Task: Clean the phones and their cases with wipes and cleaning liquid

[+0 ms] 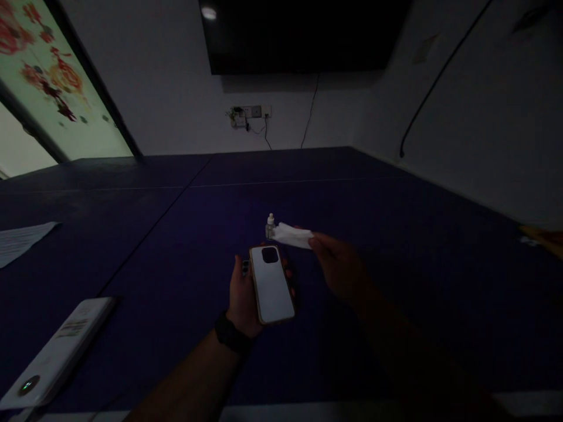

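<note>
A smartphone (273, 290) in a case lies back side up in my left hand (243, 296), which wraps round it from below, thumb at the left edge and fingertips showing at the right. Its dark camera block faces the far side. My right hand (338, 264) pinches a folded white tissue (294, 235) between thumb and fingers, just above and right of the phone. Behind the phone stands a small clear dropper bottle (270, 227) with a white top, partly overlapped by the tissue. A small dark object with round spots (245, 268) shows beside my left thumb; its kind is unclear.
The dark blue table (176, 246) reaches to the wall. A white power bank-like device (61, 351) with a lit display lies at the near left. Papers (24, 239) lie farther left. A screen (303, 35) hangs above wall sockets (250, 112). The room is dim.
</note>
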### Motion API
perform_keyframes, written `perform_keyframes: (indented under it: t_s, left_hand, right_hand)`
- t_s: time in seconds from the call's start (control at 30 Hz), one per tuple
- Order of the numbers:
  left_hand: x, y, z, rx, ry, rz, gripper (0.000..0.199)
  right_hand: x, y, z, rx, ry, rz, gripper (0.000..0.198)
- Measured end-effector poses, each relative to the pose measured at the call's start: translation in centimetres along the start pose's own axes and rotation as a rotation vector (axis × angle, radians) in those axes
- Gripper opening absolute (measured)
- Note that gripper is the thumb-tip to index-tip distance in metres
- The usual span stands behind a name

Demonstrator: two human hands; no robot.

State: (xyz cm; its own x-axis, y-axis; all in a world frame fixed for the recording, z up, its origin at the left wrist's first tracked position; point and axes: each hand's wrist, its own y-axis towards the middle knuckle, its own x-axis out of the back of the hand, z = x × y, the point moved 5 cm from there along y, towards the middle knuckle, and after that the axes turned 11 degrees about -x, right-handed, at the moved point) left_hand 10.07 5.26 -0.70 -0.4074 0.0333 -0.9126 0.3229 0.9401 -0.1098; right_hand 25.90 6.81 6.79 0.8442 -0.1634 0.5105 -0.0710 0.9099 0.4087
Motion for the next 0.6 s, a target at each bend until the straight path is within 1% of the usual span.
perform_keyframes:
  t_s: [0.03,0.07,0.13,0.17,0.2,0.23,0.3,0.4,0.47,0.5,0.53,0.6]
  left_hand:
    - [0.1,0.0,0.0,-0.005,-0.008,-0.012,0.067]
    - [0.2,0.1,0.0,-0.011,-0.016,-0.028,0.066]
    - [0.3,0.2,0.0,-0.020,-0.026,-0.059,0.067]
    - [0.2,0.2,-0.1,-0.028,-0.026,-0.070,0.068]
    - [0.2,0.3,-0.2,-0.037,-0.024,-0.079,0.068]
    - [0.2,0.3,-0.3,-0.045,-0.021,-0.088,0.068]
    - [0.3,0.5,-0.7,-0.071,-0.022,-0.120,0.067]
    - [0.6,0.6,-1.3,-0.131,-0.033,-0.162,0.064]
    - [0.7,0.8,-1.5,-0.155,-0.036,-0.154,0.064]
    - [0.6,0.8,-1.5,-0.153,-0.037,-0.145,0.066]
    - [0.5,0.8,-1.5,-0.148,-0.039,-0.138,0.068]
    - [0.2,0.9,-1.3,-0.133,-0.048,-0.132,0.067]
  right_hand:
    - [-0.5,-0.2,0.2,0.082,-0.045,-0.015,0.040]
    - [-1.3,-0.5,0.4,0.198,-0.110,0.014,0.040]
    - [-3.7,-1.5,0.7,0.430,-0.259,0.134,0.039]
    - [-4.7,-2.0,0.7,0.503,-0.325,0.186,0.039]
    - [-5.5,-2.3,0.5,0.546,-0.381,0.232,0.039]
    - [-6.1,-2.7,0.4,0.571,-0.422,0.265,0.039]
    - [-6.4,-3.3,0.4,0.600,-0.458,0.331,0.040]
    - [-6.0,-4.5,0.9,0.626,-0.444,0.486,0.040]
    - [-5.9,-5.0,1.1,0.620,-0.430,0.584,0.040]
    - [-5.9,-5.0,1.1,0.604,-0.427,0.597,0.040]
    - [-6.1,-4.8,1.1,0.584,-0.426,0.577,0.041]
    - [-6.4,-4.1,1.0,0.536,-0.444,0.471,0.044]
